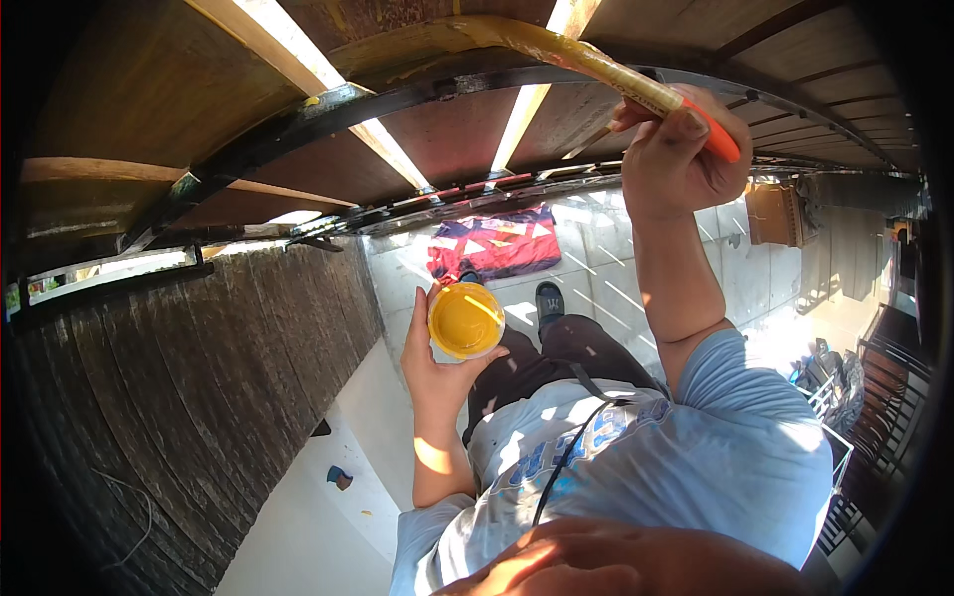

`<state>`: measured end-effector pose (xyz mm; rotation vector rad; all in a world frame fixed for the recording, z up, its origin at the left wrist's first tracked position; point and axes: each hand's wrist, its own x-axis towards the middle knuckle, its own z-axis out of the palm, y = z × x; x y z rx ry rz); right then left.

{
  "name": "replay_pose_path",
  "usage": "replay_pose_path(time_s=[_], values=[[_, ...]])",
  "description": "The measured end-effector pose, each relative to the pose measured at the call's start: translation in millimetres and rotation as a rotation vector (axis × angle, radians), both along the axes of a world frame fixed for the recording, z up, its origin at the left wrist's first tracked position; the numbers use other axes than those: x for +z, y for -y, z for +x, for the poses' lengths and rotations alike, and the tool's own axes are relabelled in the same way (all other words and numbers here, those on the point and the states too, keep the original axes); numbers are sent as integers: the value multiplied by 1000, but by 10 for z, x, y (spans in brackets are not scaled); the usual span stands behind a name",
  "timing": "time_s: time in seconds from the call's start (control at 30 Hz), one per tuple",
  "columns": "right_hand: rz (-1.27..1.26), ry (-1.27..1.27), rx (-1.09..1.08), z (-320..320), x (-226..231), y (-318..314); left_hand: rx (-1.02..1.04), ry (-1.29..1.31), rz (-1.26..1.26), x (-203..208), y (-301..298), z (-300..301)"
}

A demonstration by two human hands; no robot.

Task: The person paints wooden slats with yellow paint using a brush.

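Note:
My left hand (435, 375) is wrapped round a small round tub (500, 310) of yellow paint (463, 324), held at waist height with its mouth facing up. My right hand (688, 159) is raised to the upper right and closed round a long paintbrush (606, 72) with an orange handle end. The brush's far end, coated yellow-brown, reaches left to a brown wooden board (397, 52) overhead and seems to touch it. Where bristles meet wood is hard to make out. A dark curved-looking metal bar (437, 91) runs just below the brush.
Brown boards with bright gaps spread overhead. A red patterned cloth (497, 244) lies on the tiled floor (606, 263) ahead of my feet. To the left is a dark ridged surface (189, 397). A brown box (773, 214) and a dark metal rack (879, 392) stand at right.

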<state>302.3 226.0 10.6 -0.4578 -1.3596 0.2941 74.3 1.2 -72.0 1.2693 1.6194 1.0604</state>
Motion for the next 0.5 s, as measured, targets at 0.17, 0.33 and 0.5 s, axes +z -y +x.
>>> replay_pose_path(time_s=[0.17, 0.33, 0.5], values=[[-10, 66, -100, 195, 23, 79, 24, 33, -5, 21, -6, 58], [18, 106, -190, 317, 25, 144, 39, -2, 24, -43, 67, 23], [77, 18, -123, 261, 41, 250, 73, -19, 8, -71, 151, -28]])
